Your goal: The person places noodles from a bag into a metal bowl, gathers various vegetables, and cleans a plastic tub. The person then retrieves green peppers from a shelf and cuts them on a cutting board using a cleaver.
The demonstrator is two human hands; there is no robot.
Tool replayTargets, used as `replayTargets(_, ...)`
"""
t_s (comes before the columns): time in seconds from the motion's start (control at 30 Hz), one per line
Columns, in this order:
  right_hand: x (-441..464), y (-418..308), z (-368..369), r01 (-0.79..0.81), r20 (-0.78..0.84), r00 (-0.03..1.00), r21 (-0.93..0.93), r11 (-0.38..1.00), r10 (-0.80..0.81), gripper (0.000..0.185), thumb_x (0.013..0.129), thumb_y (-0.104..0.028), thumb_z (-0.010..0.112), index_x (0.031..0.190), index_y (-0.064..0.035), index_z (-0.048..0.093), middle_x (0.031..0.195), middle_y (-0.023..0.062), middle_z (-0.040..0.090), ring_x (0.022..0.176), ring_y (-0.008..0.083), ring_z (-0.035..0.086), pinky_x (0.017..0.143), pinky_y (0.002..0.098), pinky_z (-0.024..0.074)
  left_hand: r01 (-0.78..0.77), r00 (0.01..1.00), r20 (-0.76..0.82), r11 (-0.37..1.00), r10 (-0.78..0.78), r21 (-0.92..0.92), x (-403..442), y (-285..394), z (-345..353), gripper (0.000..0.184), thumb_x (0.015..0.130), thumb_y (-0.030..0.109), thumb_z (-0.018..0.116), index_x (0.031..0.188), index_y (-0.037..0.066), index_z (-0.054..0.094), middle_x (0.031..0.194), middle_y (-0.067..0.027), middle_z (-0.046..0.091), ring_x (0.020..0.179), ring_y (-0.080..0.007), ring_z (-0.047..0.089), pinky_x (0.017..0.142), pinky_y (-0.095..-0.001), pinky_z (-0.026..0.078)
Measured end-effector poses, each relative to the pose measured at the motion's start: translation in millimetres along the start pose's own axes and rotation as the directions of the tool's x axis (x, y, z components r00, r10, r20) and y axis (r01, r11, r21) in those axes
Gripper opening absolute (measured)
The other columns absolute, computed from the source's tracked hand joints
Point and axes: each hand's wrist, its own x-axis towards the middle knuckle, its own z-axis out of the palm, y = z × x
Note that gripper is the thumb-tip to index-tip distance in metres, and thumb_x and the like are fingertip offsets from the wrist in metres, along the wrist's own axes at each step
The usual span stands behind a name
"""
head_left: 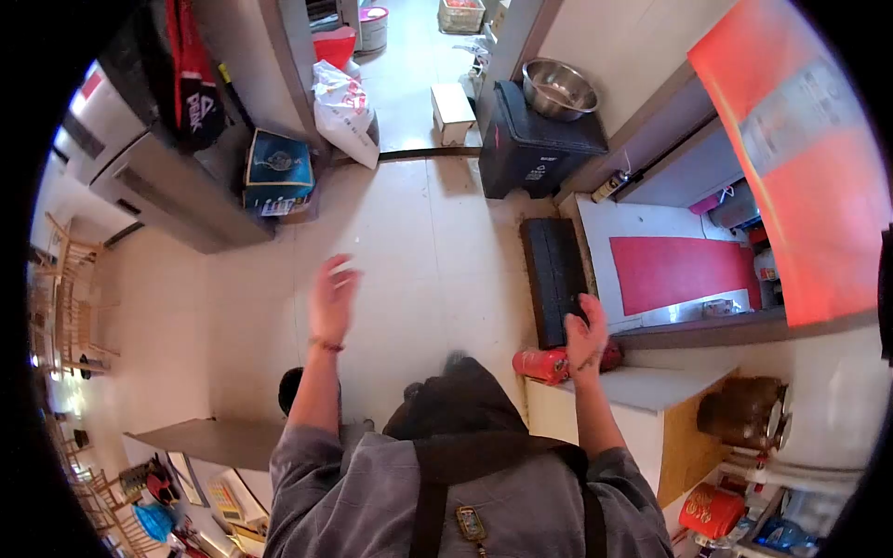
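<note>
Pale tiled floor (400,232), left hand (332,299) raised, right hand (585,337) near red cylinder (538,365), each grip loosely open and empty

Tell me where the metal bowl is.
In the head view, the metal bowl is right of centre near the top, sitting on the lid of the black bin.

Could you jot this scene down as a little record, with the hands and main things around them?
Left hand: open, nothing in it, slightly blurred
Right hand: open, nothing in it
Nearest right hand: red cylinder, black slab; touching unclear
Ahead, right: black bin, metal bowl on its lid
Doorway ahead: white sack, white box
Side doorway: red mat
</note>
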Motion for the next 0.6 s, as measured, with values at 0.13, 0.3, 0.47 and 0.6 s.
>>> replayTargets(0.13, 70, 49, 28, -0.367, -0.213, 0.793, 0.581, 0.727, 0.571, 0.045, 0.08, 0.002, 0.058, 0.123, -0.0025, 0.046, 0.118, 0.0093, 0.05, 0.1, 0.0182, 0.053, 0.08, 0.0308, 0.0463, -0.427, 0.852, 0.475, 0.815, 0.219, 0.391, 137, -1, 98, 0.037, 0.081, 0.004, 0.06, 0.116, 0.011, 0.053, 0.132, -0.0105, 0.042, 0.095, -0.0237, 0.061, 0.08, -0.0321, 0.051)
replayTargets(0.3, 222, 174, 110, -0.545, -0.022, 0.372, 0.804, 0.238, 0.928, 0.016, 0.08, -0.007, 0.059, 0.096, -0.008, 0.056, 0.088, 0.0064, 0.058, 0.078, 0.0182, 0.056, 0.061, 0.0316, 0.0483, -0.236, 0.948, 0.317, 0.712, 0.02, 0.662, 264, -158, 75, 0.041, 0.077, 0.009, 0.063, 0.117, 0.011, 0.056, 0.138, -0.0131, 0.036, 0.11, -0.0333, 0.051, 0.091, -0.0366, 0.047)
replayTargets(0.47, 474, 181, 244, -0.6, 0.346, 0.614, 0.789, 0.134, 0.709, 0.047, 0.081, -0.018, 0.07, 0.119, 0.0014, 0.051, 0.105, 0.0136, 0.056, 0.09, 0.0241, 0.056, 0.076, 0.03, 0.0492, 0.217, 0.789, -0.159, 0.028, -0.594, 0.976, 198, -302, -142, 0.035, 0.084, 0.026, 0.056, 0.114, 0.008, 0.058, 0.116, -0.0133, 0.059, 0.113, -0.0296, 0.051, 0.099, -0.0403, 0.039)
replayTargets(0.6, 671, 172, 318, -0.553, 0.059, 0.608, 0.747, 0.368, 0.792, 0.054, 0.086, -0.04, 0.061, 0.127, -0.0076, 0.048, 0.098, 0.0098, 0.051, 0.086, 0.0213, 0.054, 0.07, 0.0302, 0.0493, 0.487, 0.221, -0.344, -0.202, -0.913, 0.85, 161, -211, -172, 0.034, 0.086, 0.024, 0.055, 0.115, 0.008, 0.058, 0.104, -0.0083, 0.064, 0.103, -0.024, 0.056, 0.092, -0.0383, 0.043)
